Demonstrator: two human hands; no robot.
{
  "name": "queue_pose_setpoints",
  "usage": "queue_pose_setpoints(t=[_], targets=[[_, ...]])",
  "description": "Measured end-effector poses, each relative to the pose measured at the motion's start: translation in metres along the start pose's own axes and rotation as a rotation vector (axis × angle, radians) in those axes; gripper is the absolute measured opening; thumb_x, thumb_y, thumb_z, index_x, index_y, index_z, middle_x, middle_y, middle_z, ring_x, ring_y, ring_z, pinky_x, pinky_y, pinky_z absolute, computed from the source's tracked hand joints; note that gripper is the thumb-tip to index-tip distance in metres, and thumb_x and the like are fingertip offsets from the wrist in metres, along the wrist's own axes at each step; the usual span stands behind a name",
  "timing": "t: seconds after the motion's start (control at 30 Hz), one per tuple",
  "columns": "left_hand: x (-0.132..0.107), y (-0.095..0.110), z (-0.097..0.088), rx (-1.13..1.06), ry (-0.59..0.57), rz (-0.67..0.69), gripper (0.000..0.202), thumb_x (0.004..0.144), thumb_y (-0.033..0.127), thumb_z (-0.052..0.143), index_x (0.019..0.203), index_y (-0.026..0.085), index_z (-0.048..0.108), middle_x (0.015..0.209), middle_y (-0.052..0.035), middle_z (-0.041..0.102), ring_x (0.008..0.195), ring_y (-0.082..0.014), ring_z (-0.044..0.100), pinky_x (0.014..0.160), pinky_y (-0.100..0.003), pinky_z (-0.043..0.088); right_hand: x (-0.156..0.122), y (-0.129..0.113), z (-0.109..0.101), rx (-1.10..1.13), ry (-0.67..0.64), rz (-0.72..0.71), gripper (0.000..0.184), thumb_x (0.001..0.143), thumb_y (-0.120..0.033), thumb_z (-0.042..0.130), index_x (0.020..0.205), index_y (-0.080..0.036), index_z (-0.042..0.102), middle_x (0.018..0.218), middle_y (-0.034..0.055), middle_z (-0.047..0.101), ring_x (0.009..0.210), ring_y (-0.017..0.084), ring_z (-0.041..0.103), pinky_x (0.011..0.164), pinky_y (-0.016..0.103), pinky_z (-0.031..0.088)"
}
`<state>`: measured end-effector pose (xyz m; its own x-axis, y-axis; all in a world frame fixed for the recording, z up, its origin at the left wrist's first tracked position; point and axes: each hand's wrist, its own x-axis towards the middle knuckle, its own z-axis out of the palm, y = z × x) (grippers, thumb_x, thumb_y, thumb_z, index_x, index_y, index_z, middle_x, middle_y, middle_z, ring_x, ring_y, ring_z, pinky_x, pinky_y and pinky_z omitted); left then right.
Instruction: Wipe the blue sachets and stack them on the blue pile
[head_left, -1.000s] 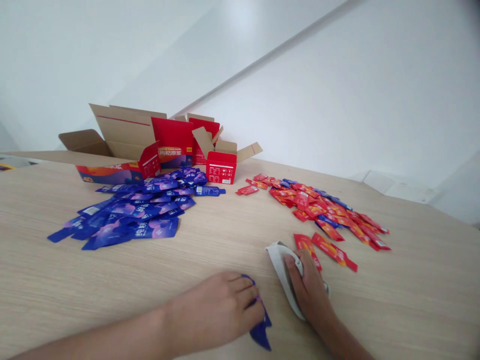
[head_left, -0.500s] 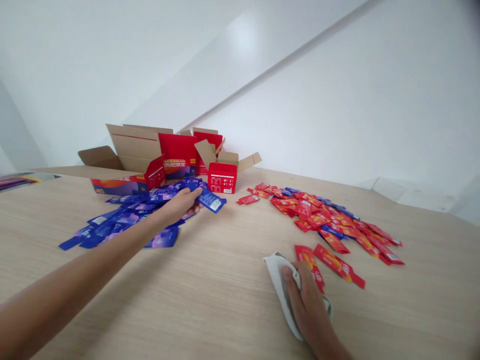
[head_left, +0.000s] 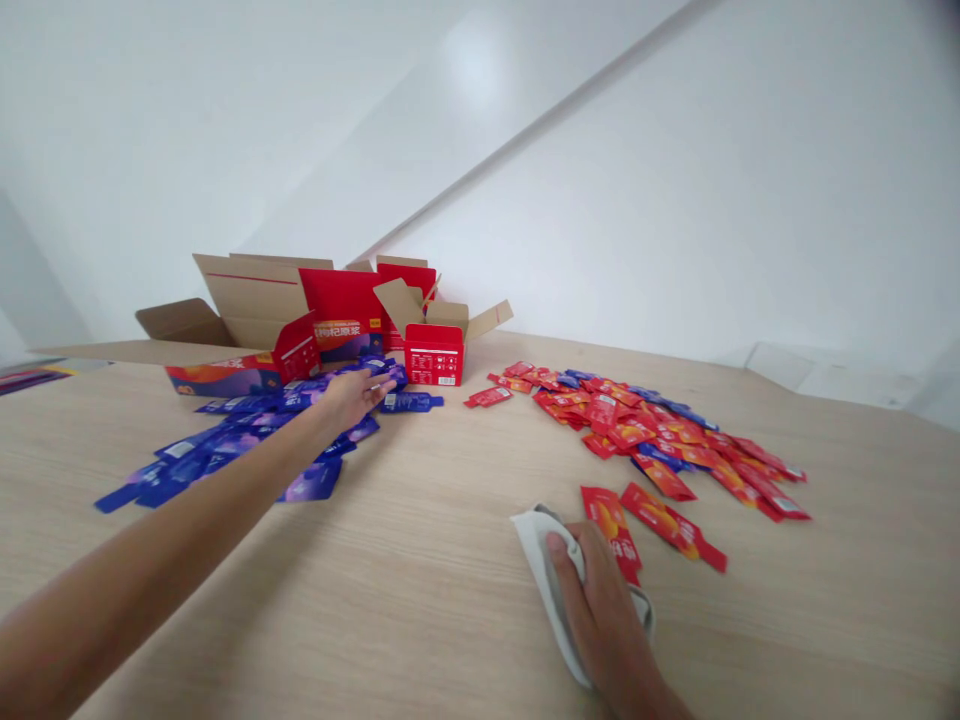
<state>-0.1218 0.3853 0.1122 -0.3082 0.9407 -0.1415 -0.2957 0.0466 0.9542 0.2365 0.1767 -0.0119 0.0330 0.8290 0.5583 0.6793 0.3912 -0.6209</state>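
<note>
My left hand (head_left: 352, 394) is stretched far out over the pile of blue sachets (head_left: 247, 435), fingers extended and open, with nothing in them. A single blue sachet (head_left: 411, 402) lies just past the fingertips at the pile's right edge. My right hand (head_left: 600, 600) rests flat, palm down, on a white cloth (head_left: 544, 560) near the table's front edge. Two red sachets (head_left: 645, 515) lie beside that hand, apart from the larger red pile (head_left: 645, 425).
Opened cardboard boxes stand at the back: a large one with brown flaps (head_left: 247, 315) and a small red one (head_left: 433, 352). A few blue sachets are mixed into the red pile. The wooden table (head_left: 420, 560) meets a white wall behind.
My left hand carried a blue sachet from near the front edge out to the blue pile and let it go there. The right hand stayed on the cloth.
</note>
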Motion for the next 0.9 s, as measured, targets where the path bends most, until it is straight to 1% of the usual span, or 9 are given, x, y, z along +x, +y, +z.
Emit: queue_pose_setpoints(t=[0.1, 0.17, 0.27, 0.33, 0.43, 0.53, 0.63, 0.8, 0.9], targets=[[-0.051, -0.029, 0.002, 0.087, -0.104, -0.007, 0.034, 0.100, 0.040, 0.063, 0.125, 0.017, 0.061, 0.118, -0.0084, 0.066, 0.092, -0.0185, 0.067, 0.077, -0.035, 0.059, 0.001, -0.002, 0.000, 0.002, -0.005, -0.016, 0.026, 0.108, -0.047, 0.042, 0.102, -0.026, 0.058, 0.098, 0.0060, 0.066, 0.094, 0.025, 0.065, 0.085, 0.039, 0.054], [-0.094, -0.048, 0.005, 0.153, -0.225, -0.014, 0.031, 0.098, 0.038, 0.065, 0.122, 0.018, 0.061, 0.113, -0.0081, 0.068, 0.082, -0.0144, 0.067, 0.064, -0.025, 0.052, 0.002, -0.003, 0.000, -0.013, -0.014, -0.041, 0.026, 0.109, -0.044, 0.042, 0.101, -0.025, 0.057, 0.097, 0.0058, 0.065, 0.093, 0.024, 0.064, 0.083, 0.038, 0.054], [-0.157, -0.072, 0.014, 0.257, -0.441, -0.044, 0.037, 0.091, 0.049, 0.070, 0.112, 0.019, 0.063, 0.092, -0.0036, 0.068, 0.065, -0.0140, 0.064, 0.050, -0.023, 0.041, 0.003, -0.011, -0.003, -0.049, -0.083, -0.141, 0.023, 0.109, -0.039, 0.042, 0.102, -0.023, 0.057, 0.097, 0.0061, 0.064, 0.092, 0.023, 0.063, 0.082, 0.036, 0.052], [-0.191, -0.081, 0.024, 0.299, -0.580, -0.042, 0.042, 0.088, 0.059, 0.070, 0.100, 0.019, 0.063, 0.080, 0.0001, 0.064, 0.060, -0.0139, 0.060, 0.048, -0.024, 0.038, 0.001, -0.021, -0.008, -0.080, -0.171, -0.241, 0.019, 0.108, -0.033, 0.043, 0.103, -0.022, 0.058, 0.097, 0.0061, 0.064, 0.092, 0.023, 0.063, 0.082, 0.035, 0.052], [-0.224, -0.081, 0.044, 0.412, -0.795, 0.088, 0.043, 0.097, 0.062, 0.055, 0.088, 0.021, 0.060, 0.072, 0.0024, 0.059, 0.064, -0.0131, 0.054, 0.058, -0.026, 0.041, -0.007, -0.039, -0.013, -0.150, -0.344, -0.432, 0.012, 0.103, -0.030, 0.051, 0.106, -0.022, 0.060, 0.100, 0.0048, 0.067, 0.095, 0.022, 0.062, 0.084, 0.035, 0.051], [-0.237, -0.075, 0.072, 0.588, -0.904, 0.293, 0.044, 0.106, 0.055, 0.038, 0.082, 0.022, 0.056, 0.070, 0.0031, 0.056, 0.068, -0.0138, 0.052, 0.066, -0.027, 0.042, -0.024, -0.050, -0.010, -0.237, -0.455, -0.617, 0.020, 0.098, -0.040, 0.060, 0.109, -0.023, 0.062, 0.101, 0.0029, 0.068, 0.097, 0.022, 0.063, 0.085, 0.035, 0.052], [-0.240, -0.078, 0.111, 0.792, -0.980, 0.494, 0.043, 0.107, 0.045, 0.029, 0.078, 0.022, 0.051, 0.066, 0.0039, 0.051, 0.066, -0.0142, 0.052, 0.064, -0.027, 0.041, -0.041, -0.051, -0.002, -0.280, -0.506, -0.725, 0.030, 0.097, -0.053, 0.059, 0.104, -0.024, 0.062, 0.095, 0.0003, 0.068, 0.090, 0.020, 0.063, 0.079, 0.033, 0.053], [-0.228, -0.115, 0.182, 1.015, -1.103, 0.690, 0.032, 0.098, 0.034, 0.049, 0.069, 0.021, 0.050, 0.064, 0.0038, 0.050, 0.061, -0.0131, 0.049, 0.058, -0.027, 0.035, -0.046, -0.046, 0.000, -0.261, -0.524, -0.769, 0.039, 0.101, -0.061, 0.051, 0.106, -0.025, 0.063, 0.094, -0.0016, 0.069, 0.091, 0.018, 0.065, 0.081, 0.031, 0.056], [-0.212, -0.142, 0.226, 1.146, -1.088, 0.777, 0.024, 0.097, 0.035, 0.060, 0.080, 0.018, 0.061, 0.073, 0.0021, 0.059, 0.065, -0.0129, 0.055, 0.063, -0.027, 0.045, -0.039, -0.047, -0.003, -0.228, -0.543, -0.759, 0.046, 0.103, -0.065, 0.045, 0.107, -0.023, 0.064, 0.097, -0.0001, 0.070, 0.097, 0.018, 0.065, 0.089, 0.030, 0.057]])
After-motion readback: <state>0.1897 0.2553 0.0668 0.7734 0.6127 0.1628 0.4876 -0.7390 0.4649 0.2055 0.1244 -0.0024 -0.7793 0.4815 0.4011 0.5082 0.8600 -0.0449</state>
